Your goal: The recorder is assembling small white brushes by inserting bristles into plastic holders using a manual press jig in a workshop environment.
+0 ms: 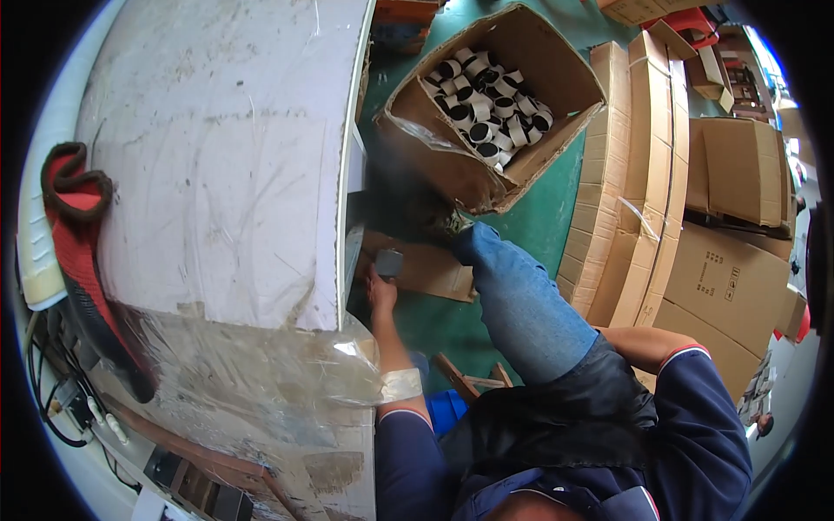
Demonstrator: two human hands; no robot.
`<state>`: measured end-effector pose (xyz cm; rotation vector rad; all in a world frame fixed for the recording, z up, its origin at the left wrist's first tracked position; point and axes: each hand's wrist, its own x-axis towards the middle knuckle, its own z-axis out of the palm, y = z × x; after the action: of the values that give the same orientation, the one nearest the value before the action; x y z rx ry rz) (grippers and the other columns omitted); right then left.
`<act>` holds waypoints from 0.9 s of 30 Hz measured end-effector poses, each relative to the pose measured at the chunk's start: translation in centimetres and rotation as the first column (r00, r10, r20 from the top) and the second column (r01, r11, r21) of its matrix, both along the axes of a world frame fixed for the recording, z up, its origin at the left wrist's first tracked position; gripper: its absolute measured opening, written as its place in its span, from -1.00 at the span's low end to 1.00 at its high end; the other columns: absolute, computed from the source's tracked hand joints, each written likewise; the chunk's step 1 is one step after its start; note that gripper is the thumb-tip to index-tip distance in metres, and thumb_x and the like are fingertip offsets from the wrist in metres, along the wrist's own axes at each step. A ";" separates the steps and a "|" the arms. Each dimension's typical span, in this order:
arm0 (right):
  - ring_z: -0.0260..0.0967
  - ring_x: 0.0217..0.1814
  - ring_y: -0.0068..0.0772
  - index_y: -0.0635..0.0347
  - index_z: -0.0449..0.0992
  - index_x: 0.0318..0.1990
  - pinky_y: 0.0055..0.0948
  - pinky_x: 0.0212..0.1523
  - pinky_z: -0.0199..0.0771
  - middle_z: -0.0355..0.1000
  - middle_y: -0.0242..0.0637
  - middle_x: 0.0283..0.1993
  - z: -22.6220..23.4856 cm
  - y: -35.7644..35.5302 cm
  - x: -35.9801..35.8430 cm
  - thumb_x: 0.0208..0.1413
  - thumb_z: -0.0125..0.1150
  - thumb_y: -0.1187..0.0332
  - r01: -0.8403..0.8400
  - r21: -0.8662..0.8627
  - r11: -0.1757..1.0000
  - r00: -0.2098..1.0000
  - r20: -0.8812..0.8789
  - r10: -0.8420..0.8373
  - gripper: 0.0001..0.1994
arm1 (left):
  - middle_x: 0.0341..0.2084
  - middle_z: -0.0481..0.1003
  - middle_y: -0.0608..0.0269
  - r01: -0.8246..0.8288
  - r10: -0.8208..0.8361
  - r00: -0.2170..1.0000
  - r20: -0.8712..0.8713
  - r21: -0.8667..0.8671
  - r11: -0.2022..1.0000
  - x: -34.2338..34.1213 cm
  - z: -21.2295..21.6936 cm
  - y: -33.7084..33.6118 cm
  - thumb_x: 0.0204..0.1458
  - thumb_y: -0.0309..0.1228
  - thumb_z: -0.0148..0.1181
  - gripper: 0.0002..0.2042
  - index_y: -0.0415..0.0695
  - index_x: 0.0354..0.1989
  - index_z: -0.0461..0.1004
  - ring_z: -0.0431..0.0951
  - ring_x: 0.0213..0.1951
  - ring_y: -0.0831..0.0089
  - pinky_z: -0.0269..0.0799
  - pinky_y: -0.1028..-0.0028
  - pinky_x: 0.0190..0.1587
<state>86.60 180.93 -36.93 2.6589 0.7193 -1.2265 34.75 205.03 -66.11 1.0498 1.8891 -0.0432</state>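
My left hand (380, 289) reaches down beside the wrapped table, its fingers closed at the lower edge of a small grey square piece (388, 262). What exactly the piece is, I cannot make out. Under it, a flat brown cardboard sheet (427, 266) lies on the green floor. My right forearm (641, 347) passes behind my raised jeans-clad leg, which hides the right hand. Farther ahead stands an open cardboard box (473, 178) holding many short white ring-shaped pieces with black insides (495, 106).
The table (217, 217), covered in worn white board and clear film, fills the left side. A red and black work glove (87, 252) lies at its far-left edge, near cables (74, 399). Long cardboard cartons (630, 182) and stacked boxes (708, 286) line the right. A wooden stool (469, 379) stands below.
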 end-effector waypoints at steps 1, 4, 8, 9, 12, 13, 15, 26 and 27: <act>0.62 -0.31 -0.07 0.28 0.63 -0.15 -0.11 -0.24 0.54 0.62 0.04 -0.31 0.2 -0.2 0.5 0.28 0.17 0.15 -0.010 -0.011 1.000 1.000 0.012 0.010 -0.67 | 0.49 0.05 -0.15 0.032 -0.029 0.999 0.045 -0.057 0.998 0.4 0.1 -0.3 0.12 -0.31 0.32 -0.13 -0.01 0.55 -0.07 0.14 0.46 -0.13 0.15 0.06 0.44; 0.62 -0.31 -0.07 0.28 0.63 -0.15 -0.11 -0.25 0.54 0.62 0.04 -0.31 0.0 0.3 0.0 0.28 0.16 0.15 -0.058 -0.028 0.998 0.998 -0.002 0.058 -0.67 | 0.47 0.10 -0.11 0.136 -0.132 0.990 0.058 -0.072 0.988 -0.9 0.5 -2.1 0.12 -0.26 0.32 -0.17 0.03 0.54 0.00 0.16 0.45 -0.09 0.15 0.10 0.45; 0.62 -0.31 -0.06 0.28 0.63 -0.15 -0.10 -0.25 0.54 0.62 0.05 -0.31 -0.7 0.0 1.4 0.28 0.16 0.15 -0.122 -0.021 0.992 0.992 0.017 0.123 -0.67 | 0.46 0.13 -0.07 0.043 -0.038 0.998 0.052 -0.098 0.994 1.1 3.3 -2.6 0.10 -0.23 0.33 -0.18 0.03 0.52 0.04 0.20 0.44 -0.06 0.21 0.09 0.43; 0.62 -0.31 -0.06 0.28 0.63 -0.15 -0.10 -0.25 0.54 0.62 0.05 -0.31 -0.4 -0.3 2.2 0.28 0.16 0.15 -0.135 -0.019 0.991 0.990 0.034 0.135 -0.67 | 0.45 0.14 -0.05 0.040 -0.030 0.995 0.100 -0.107 0.993 2.1 4.6 -2.5 0.10 -0.23 0.33 -0.20 0.02 0.51 0.07 0.21 0.43 -0.05 0.22 0.10 0.42; 0.62 -0.31 -0.06 0.28 0.64 -0.15 -0.10 -0.25 0.54 0.61 0.05 -0.31 -1.4 0.6 -0.1 0.28 0.16 0.15 -0.206 0.020 0.978 0.978 -0.019 0.206 -0.67 | 0.42 0.20 -0.01 0.060 -0.062 0.998 0.011 0.119 0.991 -1.5 7.6 -5.9 0.08 -0.27 0.34 -0.37 -0.04 0.36 0.32 0.23 0.41 -0.02 0.26 0.12 0.39; 0.62 -0.31 -0.06 0.28 0.64 -0.15 -0.10 -0.25 0.54 0.61 0.05 -0.31 -1.2 0.6 0.3 0.28 0.16 0.15 -0.220 0.030 0.975 0.976 -0.002 0.220 -0.67 | 0.40 0.23 -0.01 0.087 -0.090 0.996 0.015 0.125 0.988 -0.9 9.4 -5.8 0.09 -0.30 0.33 -0.42 -0.08 0.32 0.36 0.28 0.38 -0.03 0.29 0.12 0.37; 0.62 -0.31 -0.06 0.28 0.64 -0.15 -0.10 -0.25 0.54 0.61 0.05 -0.31 -0.8 0.3 1.5 0.27 0.16 0.15 -0.256 0.058 0.965 0.967 0.029 0.255 -0.67 | 0.37 0.27 -0.01 0.096 -0.099 0.995 0.010 0.155 0.983 -0.9 13.3 -6.0 0.10 -0.33 0.32 -0.47 -0.12 0.27 0.40 0.32 0.35 -0.03 0.31 0.11 0.35; 0.63 -0.31 -0.05 0.28 0.64 -0.16 -0.10 -0.26 0.54 0.61 0.07 -0.31 -1.1 2.4 -3.6 0.27 0.16 0.15 -0.523 0.278 0.806 0.850 0.098 0.518 -0.67 | -0.04 0.60 -0.05 0.003 -0.159 0.968 0.194 0.624 0.782 -5.6 35.1 -16.5 0.16 -0.39 0.26 -0.64 -0.19 0.12 0.51 0.62 0.03 0.05 0.52 0.22 0.10; 0.63 -0.31 -0.05 0.28 0.64 -0.16 -0.10 -0.26 0.54 0.61 0.07 -0.31 -1.6 3.7 -4.9 0.27 0.16 0.15 -0.548 0.305 0.779 0.832 0.102 0.546 -0.67 | -0.03 0.60 -0.04 -0.068 -0.134 0.949 0.287 0.598 0.799 -4.6 38.0 -17.5 0.16 -0.38 0.25 -0.63 -0.21 0.13 0.51 0.62 0.04 0.09 0.52 0.25 0.10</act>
<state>81.68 184.60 -38.51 2.3755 1.6774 -0.9903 30.15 187.57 -28.07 1.4144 1.6087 0.7196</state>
